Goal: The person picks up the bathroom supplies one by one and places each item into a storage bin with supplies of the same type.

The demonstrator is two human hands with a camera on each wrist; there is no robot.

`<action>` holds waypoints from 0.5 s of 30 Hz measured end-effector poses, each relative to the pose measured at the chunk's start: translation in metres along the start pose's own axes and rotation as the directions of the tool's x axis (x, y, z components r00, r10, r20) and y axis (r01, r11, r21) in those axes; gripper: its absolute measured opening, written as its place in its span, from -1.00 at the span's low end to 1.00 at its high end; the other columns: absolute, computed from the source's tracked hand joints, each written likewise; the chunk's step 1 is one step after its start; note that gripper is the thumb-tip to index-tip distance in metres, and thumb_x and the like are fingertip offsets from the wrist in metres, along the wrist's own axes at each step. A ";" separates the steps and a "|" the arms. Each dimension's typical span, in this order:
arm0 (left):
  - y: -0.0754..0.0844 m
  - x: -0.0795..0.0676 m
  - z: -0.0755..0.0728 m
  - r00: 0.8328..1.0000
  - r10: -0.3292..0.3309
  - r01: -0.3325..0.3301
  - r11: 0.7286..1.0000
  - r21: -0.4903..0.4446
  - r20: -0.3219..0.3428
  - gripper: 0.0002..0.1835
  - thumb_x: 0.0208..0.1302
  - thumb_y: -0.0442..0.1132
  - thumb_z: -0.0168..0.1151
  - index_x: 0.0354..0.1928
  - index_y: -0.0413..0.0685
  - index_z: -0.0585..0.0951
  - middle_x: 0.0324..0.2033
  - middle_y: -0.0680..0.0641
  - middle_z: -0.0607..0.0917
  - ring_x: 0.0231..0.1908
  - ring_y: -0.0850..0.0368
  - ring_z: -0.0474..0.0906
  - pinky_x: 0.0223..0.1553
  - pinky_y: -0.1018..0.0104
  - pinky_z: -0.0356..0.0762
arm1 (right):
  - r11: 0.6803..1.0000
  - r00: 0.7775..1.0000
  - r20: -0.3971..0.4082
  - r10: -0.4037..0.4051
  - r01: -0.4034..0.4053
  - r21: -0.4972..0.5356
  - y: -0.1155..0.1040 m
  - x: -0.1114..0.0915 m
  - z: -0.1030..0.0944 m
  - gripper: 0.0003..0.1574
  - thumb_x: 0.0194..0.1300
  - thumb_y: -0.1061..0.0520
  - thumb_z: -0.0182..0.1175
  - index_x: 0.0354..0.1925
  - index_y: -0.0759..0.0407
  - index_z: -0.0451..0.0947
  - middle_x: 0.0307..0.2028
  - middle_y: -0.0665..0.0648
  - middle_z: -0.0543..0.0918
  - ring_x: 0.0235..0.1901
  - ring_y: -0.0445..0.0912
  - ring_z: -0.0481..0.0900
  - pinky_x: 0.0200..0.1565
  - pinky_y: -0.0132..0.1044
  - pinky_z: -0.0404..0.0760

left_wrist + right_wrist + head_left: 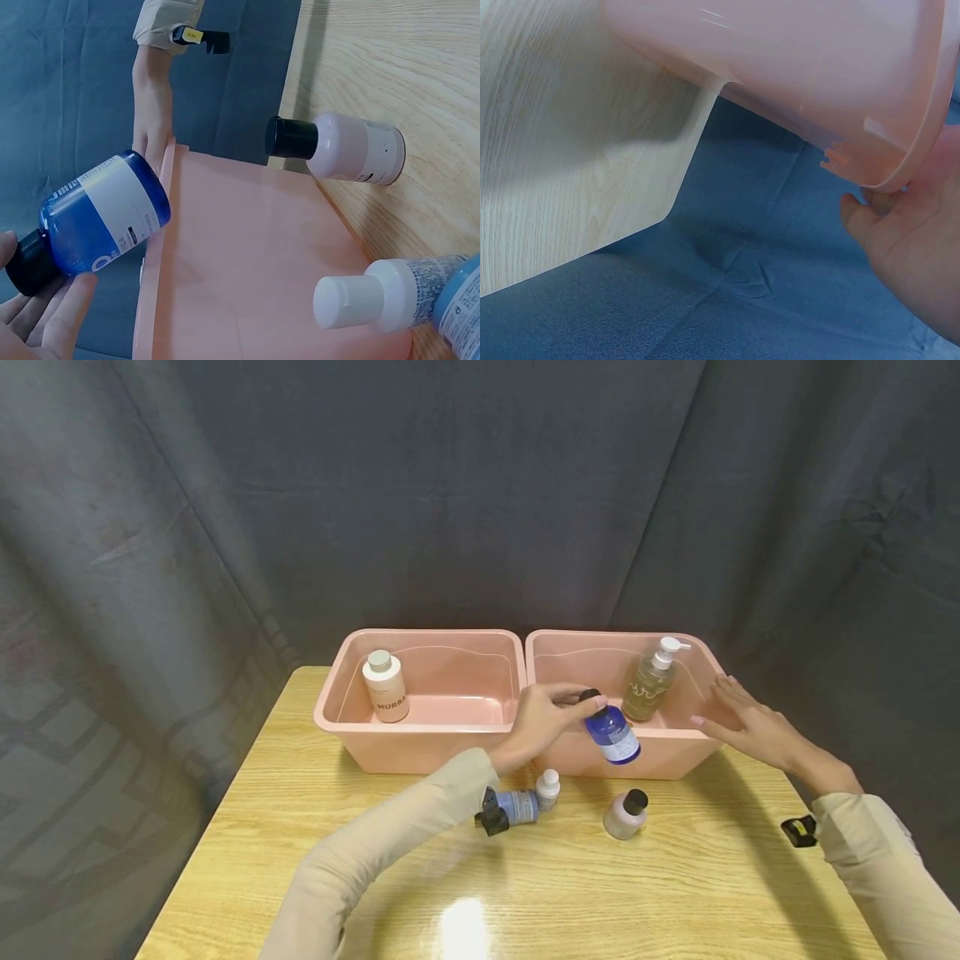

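My left hand holds a blue bottle by its black cap, with thumb and fingertips pinching it. The bottle hangs tilted over the front rim of the right pink bin, its white label facing out. My right hand rests on that bin's right front corner, fingers extended along the side rim and thumb at the front. In the right wrist view, fingertips touch the rim from below. Inside the right bin stands a greenish pump bottle with a white pump.
The left pink bin contains a white bottle. On the wooden table, before the bins, are a small white bottle, a light-blue bottle lying down, and a pale pink bottle with a black cap. A dark curtain hangs behind.
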State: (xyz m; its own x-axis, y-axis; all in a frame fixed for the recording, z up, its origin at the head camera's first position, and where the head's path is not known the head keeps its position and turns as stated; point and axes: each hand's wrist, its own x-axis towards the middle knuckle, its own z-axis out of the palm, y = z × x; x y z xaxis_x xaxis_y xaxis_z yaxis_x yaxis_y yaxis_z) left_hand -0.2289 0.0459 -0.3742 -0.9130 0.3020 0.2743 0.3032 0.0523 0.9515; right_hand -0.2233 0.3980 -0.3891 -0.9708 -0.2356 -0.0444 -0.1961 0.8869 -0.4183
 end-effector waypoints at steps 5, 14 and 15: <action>0.002 0.002 -0.001 1.000 -0.005 0.006 0.997 -0.081 0.010 -0.69 0.21 -0.17 0.45 -0.08 -0.20 0.74 -0.24 -0.06 0.79 -0.31 0.23 0.72 -0.26 0.32 0.70 | 1.000 1.000 -0.002 -0.008 0.008 -0.006 0.001 0.000 0.000 0.10 0.44 -0.28 0.03 0.54 0.33 -0.20 0.53 0.36 -0.31 0.47 0.35 -0.36 0.13 0.65 -0.17; 0.008 0.008 -0.002 0.996 -0.075 0.069 0.990 -0.124 -0.043 -0.66 0.20 -0.16 0.45 -0.06 -0.21 0.74 -0.24 -0.07 0.78 -0.36 0.17 0.73 -0.26 0.26 0.71 | 1.000 1.000 -0.001 -0.009 0.009 -0.005 0.001 0.000 -0.001 0.10 0.44 -0.28 0.03 0.54 0.32 -0.20 0.53 0.35 -0.32 0.47 0.36 -0.35 0.12 0.65 -0.14; 0.009 0.009 -0.003 0.995 -0.088 0.082 0.990 -0.111 -0.051 -0.66 0.19 -0.14 0.46 -0.05 -0.20 0.74 -0.23 -0.06 0.78 -0.36 0.18 0.73 -0.26 0.26 0.70 | 1.000 1.000 0.001 -0.009 0.009 -0.006 0.000 0.000 -0.001 0.10 0.44 -0.28 0.03 0.54 0.32 -0.21 0.53 0.35 -0.32 0.46 0.37 -0.34 0.11 0.66 -0.14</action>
State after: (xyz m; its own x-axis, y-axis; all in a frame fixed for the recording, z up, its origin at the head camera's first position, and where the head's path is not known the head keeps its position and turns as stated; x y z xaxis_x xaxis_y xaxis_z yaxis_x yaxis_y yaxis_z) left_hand -0.2349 0.0466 -0.3626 -0.9489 0.2468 0.1966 0.1956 -0.0290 0.9803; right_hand -0.2236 0.3987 -0.3887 -0.9689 -0.2441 -0.0411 -0.2059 0.8871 -0.4132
